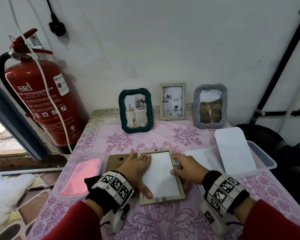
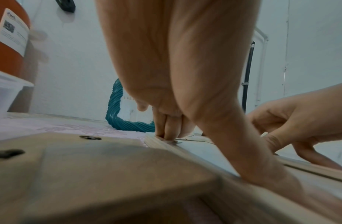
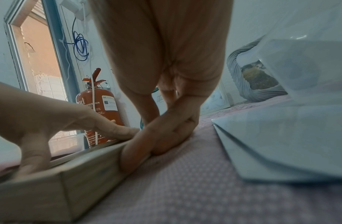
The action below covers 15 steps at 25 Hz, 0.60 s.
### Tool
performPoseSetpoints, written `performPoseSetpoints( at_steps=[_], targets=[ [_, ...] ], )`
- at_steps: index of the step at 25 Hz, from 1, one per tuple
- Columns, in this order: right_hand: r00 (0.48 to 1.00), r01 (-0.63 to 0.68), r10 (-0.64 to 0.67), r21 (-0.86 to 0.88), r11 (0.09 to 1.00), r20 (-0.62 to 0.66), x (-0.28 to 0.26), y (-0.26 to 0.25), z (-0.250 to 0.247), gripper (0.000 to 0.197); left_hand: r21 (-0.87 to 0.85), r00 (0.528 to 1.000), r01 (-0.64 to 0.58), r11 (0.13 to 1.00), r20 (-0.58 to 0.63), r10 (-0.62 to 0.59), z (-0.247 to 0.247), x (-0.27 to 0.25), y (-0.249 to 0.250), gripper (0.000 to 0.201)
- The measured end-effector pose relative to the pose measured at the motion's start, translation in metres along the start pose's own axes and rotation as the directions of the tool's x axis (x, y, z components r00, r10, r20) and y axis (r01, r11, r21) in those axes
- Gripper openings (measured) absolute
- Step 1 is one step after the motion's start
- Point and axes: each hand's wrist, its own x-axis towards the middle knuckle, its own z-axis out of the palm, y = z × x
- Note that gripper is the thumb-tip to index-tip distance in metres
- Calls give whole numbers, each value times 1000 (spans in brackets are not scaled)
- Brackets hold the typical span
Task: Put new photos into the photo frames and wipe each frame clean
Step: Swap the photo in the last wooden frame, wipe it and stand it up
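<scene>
A light wooden frame point(image 1: 163, 199) lies face down on the pink tablecloth, with a white photo back point(image 1: 163, 175) set inside it. My left hand point(image 1: 142, 175) lies spread over its left side. The fingertips point(image 2: 170, 136) press the far left corner and the thumb presses the near rail. My right hand point(image 1: 184, 167) grips the frame's right rail point(image 3: 70, 189), fingers point(image 3: 166, 144) curled against its outer side and thumb on top. The brown backing board point(image 1: 114, 161) lies to the left of the frame, partly under my left hand.
A dark green frame point(image 1: 135, 110), a pale wooden frame point(image 1: 172, 101) and a grey frame point(image 1: 210, 105) stand along the wall. A pink cloth point(image 1: 83, 177) lies in a clear tub at left. A clear tub point(image 1: 263, 158) holding white sheets is at right. A red fire extinguisher point(image 1: 47, 101) stands beside the table.
</scene>
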Motion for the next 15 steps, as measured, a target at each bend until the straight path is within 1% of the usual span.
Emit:
performPoseSetpoints(
  at_steps=[3,8,11,13,15],
  targets=[
    [1000,8,-8,15,1000,0,0,0,0,51,-28,1000,-2,1000,-20,1,4,1,-3,122],
    [1000,25,-25,27,999,7,-3,-2,-2,50,-102,998,-14,995,-66,7,8,0,-4,109],
    [1000,12,-13,33,999,6,-3,-2,-1,49,-179,991,27,983,-126,-50,9,-1,-2,104],
    [1000,-1,1,29,1000,11,-3,-2,-1,51,-241,985,51,969,-149,-89,10,-3,-1,104],
    [1000,-12,12,24,1000,24,-3,-2,-1,53,-343,980,33,939,-175,-98,12,-6,-2,106]
  ],
)
